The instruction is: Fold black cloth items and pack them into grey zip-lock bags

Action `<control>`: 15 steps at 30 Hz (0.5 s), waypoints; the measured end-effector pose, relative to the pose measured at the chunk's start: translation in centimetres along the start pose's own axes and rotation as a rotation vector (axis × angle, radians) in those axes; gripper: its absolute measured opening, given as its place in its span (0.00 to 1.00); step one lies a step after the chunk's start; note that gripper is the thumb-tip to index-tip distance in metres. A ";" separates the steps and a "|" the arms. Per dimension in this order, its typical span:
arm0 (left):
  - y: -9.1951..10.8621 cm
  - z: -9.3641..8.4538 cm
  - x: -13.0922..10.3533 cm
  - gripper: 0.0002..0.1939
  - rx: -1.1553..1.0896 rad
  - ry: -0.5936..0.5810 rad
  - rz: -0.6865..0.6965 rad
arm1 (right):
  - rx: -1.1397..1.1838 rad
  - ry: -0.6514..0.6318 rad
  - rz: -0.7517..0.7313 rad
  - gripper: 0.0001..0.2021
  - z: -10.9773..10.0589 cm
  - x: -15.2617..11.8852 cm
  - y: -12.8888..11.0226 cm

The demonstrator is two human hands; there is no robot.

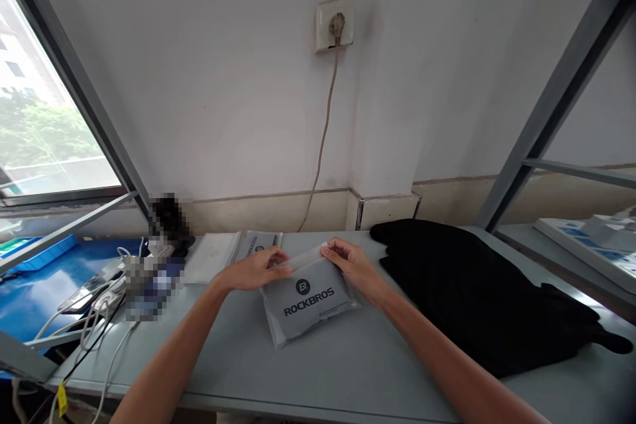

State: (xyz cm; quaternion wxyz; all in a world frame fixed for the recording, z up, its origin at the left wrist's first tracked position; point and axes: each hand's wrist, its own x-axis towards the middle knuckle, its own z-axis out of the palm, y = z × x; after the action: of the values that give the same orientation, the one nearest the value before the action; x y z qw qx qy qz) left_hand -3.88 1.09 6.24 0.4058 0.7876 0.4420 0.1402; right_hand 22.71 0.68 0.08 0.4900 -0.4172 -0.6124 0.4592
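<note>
A translucent grey bag (311, 301) printed ROCKBROS rests on the grey-green table, its top edge lifted between both hands. My left hand (256, 268) pinches the upper left edge, thumb toward the print. At the upper right corner, my right hand (350, 262) grips the same edge between thumb and fingers. Behind my left hand lies another ROCKBROS bag (258, 243), partly covered by the hand. Beside it on the left are clear plastic bags (211, 257). What the held bag contains cannot be made out.
Black fabric (462, 291) spreads over the table's right side. Cables and power strips (106, 291) crowd the left edge near a blurred patch. Grey metal posts (541, 99) frame the table (238, 364). A plugged-in cord (325, 126) hangs down the wall.
</note>
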 end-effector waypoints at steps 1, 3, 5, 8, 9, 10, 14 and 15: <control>0.3 0.6 0.3 0.24 0.010 0.089 0.041 | -0.010 -0.019 -0.009 0.21 0.4 -0.2 0.1; 0.8 2.3 1.3 0.20 0.018 0.214 0.150 | -0.035 -0.058 -0.033 0.21 1.3 -0.3 0.4; 1.1 4.0 2.2 0.18 0.004 0.264 0.203 | -0.068 -0.083 -0.053 0.22 2.0 -0.1 0.4; 0.9 5.6 3.0 0.18 -0.051 0.291 0.215 | -0.119 -0.115 -0.058 0.22 2.3 0.1 -0.2; 0.7 5.7 3.0 0.17 -0.050 0.291 0.212 | -0.130 -0.127 -0.055 0.21 2.2 -0.3 -0.4; 0.4 5.8 2.9 0.17 -0.036 0.290 0.207 | -0.151 -0.119 -0.056 0.19 2.1 -1.1 -0.5; -0.6 5.2 1.9 0.15 0.014 0.234 0.154 | -0.429 0.038 -0.226 0.06 1.1 -9.7 1.7; -0.8 5.1 1.7 0.15 0.014 0.216 0.136 | -0.489 0.016 -0.337 0.04 0.7 -12.5 2.8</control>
State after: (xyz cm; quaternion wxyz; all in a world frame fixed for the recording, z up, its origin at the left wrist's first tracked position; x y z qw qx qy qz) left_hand -0.43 0.04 2.15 0.3399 0.7989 0.4295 0.2483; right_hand 24.31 -10.82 -5.47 0.4491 -0.4189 -0.7616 0.2072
